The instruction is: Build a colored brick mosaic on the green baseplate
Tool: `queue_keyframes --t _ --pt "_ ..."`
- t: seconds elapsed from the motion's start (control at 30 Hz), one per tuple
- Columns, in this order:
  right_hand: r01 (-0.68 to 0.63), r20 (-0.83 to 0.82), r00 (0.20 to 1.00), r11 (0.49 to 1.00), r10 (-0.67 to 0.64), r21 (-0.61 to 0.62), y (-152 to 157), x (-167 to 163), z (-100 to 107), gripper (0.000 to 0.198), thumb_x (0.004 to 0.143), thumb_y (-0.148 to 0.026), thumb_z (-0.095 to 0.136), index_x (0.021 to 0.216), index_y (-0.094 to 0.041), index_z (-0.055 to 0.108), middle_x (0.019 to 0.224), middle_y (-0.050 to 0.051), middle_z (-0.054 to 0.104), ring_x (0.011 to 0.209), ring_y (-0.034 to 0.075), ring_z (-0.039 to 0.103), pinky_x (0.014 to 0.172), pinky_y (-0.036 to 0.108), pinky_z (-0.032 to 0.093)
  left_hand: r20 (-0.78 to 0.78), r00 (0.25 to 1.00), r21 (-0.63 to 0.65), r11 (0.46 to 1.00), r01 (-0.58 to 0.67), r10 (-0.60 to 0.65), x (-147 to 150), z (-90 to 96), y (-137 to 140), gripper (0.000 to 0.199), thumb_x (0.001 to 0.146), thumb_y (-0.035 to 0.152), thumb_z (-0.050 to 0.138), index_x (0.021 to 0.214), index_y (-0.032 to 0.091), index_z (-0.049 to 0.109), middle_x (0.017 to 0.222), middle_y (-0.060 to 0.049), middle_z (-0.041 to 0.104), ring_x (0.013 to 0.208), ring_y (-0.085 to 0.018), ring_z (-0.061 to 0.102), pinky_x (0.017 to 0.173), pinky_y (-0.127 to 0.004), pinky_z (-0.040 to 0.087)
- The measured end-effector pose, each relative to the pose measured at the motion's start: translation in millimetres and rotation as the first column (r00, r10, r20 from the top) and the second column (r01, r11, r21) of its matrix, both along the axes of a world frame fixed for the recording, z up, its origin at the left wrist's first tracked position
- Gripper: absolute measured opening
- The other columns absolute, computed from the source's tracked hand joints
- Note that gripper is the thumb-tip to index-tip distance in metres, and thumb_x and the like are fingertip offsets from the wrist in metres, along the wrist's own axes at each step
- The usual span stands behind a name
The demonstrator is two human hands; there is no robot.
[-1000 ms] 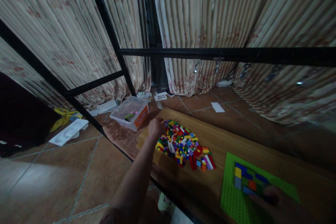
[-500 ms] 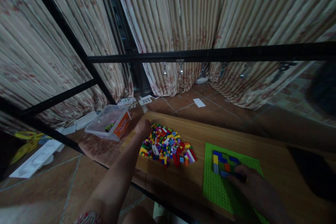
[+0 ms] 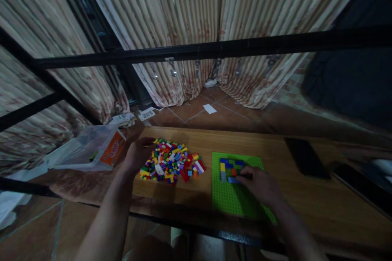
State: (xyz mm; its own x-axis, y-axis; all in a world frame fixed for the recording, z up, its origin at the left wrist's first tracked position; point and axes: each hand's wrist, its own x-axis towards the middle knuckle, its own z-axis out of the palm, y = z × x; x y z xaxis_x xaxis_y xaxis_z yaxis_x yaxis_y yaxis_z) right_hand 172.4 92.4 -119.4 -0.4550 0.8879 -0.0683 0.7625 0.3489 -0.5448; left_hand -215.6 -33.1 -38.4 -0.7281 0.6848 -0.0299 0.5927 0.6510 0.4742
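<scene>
Right grip (image 3: 259,181) at bricks (image 3: 233,172); wooden tabletop (image 3: 196,139), curtains (image 3: 190,12) beyond

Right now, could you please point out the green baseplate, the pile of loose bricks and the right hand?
Green baseplate (image 3: 227,196): head view, on its bare studded part, nearer the person.
Pile of loose bricks (image 3: 169,161): head view, on the middle of the heap.
Right hand (image 3: 259,183): head view, on the back of the hand.

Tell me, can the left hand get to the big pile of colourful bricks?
Yes, it looks like it: the left hand is right at the edge of the brick pile, and nothing seems to stand between them. The right hand is over at the green baseplate.
</scene>
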Motion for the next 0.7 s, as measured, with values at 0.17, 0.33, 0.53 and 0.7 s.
queue_keyframes --t 0.17,0.33,0.53,0.7 --pt "0.120 -0.279 0.954 0.993 -0.113 0.009 2.4 -5.1 16.5 0.026 0.081 -0.042 0.054 0.079 -0.022 0.070 0.084 0.006 0.070 0.078 0.021 0.063 0.074 0.035 0.046 0.720 0.563 0.504 0.863 -0.025 -0.404 109.6 1.5 10.4 0.037 0.066 0.033 0.075 0.097 0.015 0.070 0.089 -0.006 0.072 0.081 -0.018 0.065 0.073 -0.027 0.050" --pt "-0.060 -0.669 0.731 0.965 -0.131 -0.254 -12.7 -23.0 27.4 0.030 0.079 -0.046 0.061 0.091 -0.021 0.070 0.090 0.005 0.072 0.082 0.019 0.065 0.075 0.033 0.050 0.879 -0.050 0.455 0.867 -0.203 -0.474 201.0 -29.6 31.8 0.031 0.066 0.023 0.078 0.094 0.012 0.070 0.087 -0.008 0.071 0.081 -0.016 0.066 0.081 -0.028 0.048" --pt "-0.176 -0.741 0.664 0.942 -0.101 -0.285 -20.1 -30.1 25.1 0.031 0.075 -0.041 0.070 0.101 -0.024 0.070 0.100 0.004 0.070 0.089 0.019 0.064 0.080 0.033 0.051 0.848 -0.197 0.405 0.842 -0.356 -0.491 217.6 -47.8 42.2 0.026 0.063 0.014 0.078 0.088 0.015 0.070 0.090 -0.005 0.071 0.083 -0.015 0.065 0.082 -0.028 0.047" --pt "-0.100 -0.696 0.718 0.988 -0.009 -0.115 -19.1 -29.2 25.1 0.023 0.077 -0.035 0.068 0.097 -0.024 0.070 0.095 0.004 0.069 0.090 0.019 0.063 0.080 0.033 0.050 0.857 -0.161 0.399 0.829 -0.392 -0.489 219.3 -48.9 45.3 0.025 0.061 0.021 0.081 0.083 0.015 0.069 0.085 -0.003 0.071 0.080 -0.014 0.064 0.080 -0.027 0.047"
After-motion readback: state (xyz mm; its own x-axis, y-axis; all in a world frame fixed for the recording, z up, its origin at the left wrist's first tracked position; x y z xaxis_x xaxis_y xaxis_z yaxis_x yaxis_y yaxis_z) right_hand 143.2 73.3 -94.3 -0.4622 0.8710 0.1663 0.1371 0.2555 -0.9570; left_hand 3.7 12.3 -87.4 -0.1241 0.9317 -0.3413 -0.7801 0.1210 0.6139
